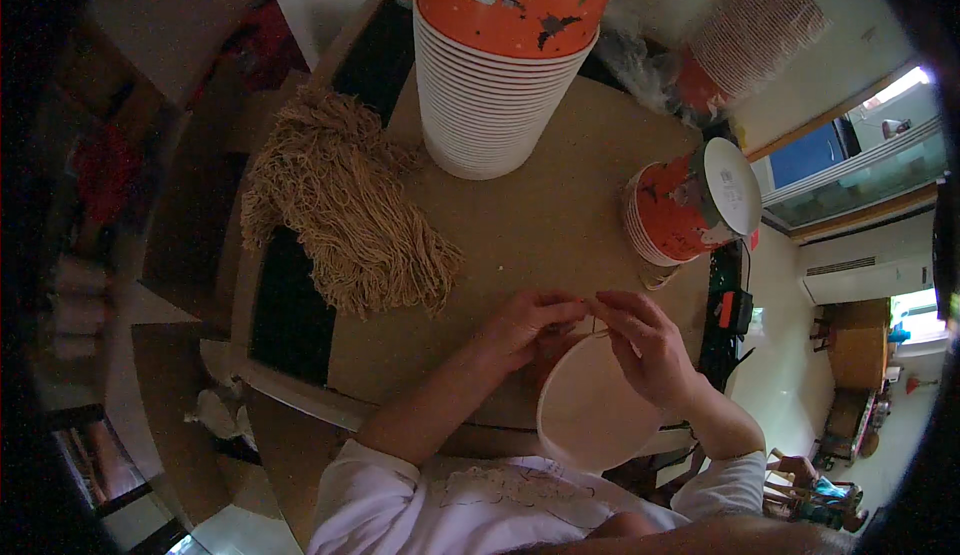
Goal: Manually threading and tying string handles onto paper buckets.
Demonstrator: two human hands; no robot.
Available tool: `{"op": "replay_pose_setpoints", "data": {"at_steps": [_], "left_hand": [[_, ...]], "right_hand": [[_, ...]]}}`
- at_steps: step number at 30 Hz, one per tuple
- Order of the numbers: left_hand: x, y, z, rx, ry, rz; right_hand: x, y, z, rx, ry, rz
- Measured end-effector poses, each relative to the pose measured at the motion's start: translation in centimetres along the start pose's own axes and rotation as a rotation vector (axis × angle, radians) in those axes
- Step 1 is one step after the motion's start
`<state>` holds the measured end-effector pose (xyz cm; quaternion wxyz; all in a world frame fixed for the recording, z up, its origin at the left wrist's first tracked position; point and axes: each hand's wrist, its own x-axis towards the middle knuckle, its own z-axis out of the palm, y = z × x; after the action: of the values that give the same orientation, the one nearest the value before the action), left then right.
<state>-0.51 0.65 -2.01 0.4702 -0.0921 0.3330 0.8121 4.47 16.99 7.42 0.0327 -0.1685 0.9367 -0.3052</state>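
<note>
A paper bucket (592, 410), white inside and with a bit of orange outside showing, tilts its mouth toward me at the table's near edge. Over its far rim both hands meet, fingertips almost touching. A short bit of thin cord (594, 324) shows between them; its ends are hidden. My left hand (540, 327) is closed in a pinch at the cord, outside the rim. My right hand (648, 347) pinches there too, its lower fingers bent over the bucket's mouth. Left of the hands lies a thick bundle of tan cords (355, 210).
A tall stack of orange-and-white paper buckets (505, 85) stands at the far middle of the cardboard-covered table (500, 235). Upside-down buckets (675, 210) stack at right. A plastic-wrapped bucket stack (750, 40) leans behind. Near the right edge sits a black-and-red device (735, 311).
</note>
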Motion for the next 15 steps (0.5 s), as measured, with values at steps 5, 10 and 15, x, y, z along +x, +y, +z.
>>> {"op": "replay_pose_setpoints", "data": {"at_steps": [5, 10, 15], "left_hand": [[0.1, 0.1, -0.3, 0.035, -0.052, -0.029], [-0.3, 0.8, 0.6, 0.194, 0.044, 0.004], [-0.1, 0.7, 0.1, 0.356, 0.1, 0.091]], "right_hand": [[0.0, 0.0, -0.1, -0.007, -0.005, -0.019], [1.0, 0.9, -1.0, 0.102, 0.018, 0.115], [2.1, 2.2, 0.0, 0.271, -0.243, 0.393]]}}
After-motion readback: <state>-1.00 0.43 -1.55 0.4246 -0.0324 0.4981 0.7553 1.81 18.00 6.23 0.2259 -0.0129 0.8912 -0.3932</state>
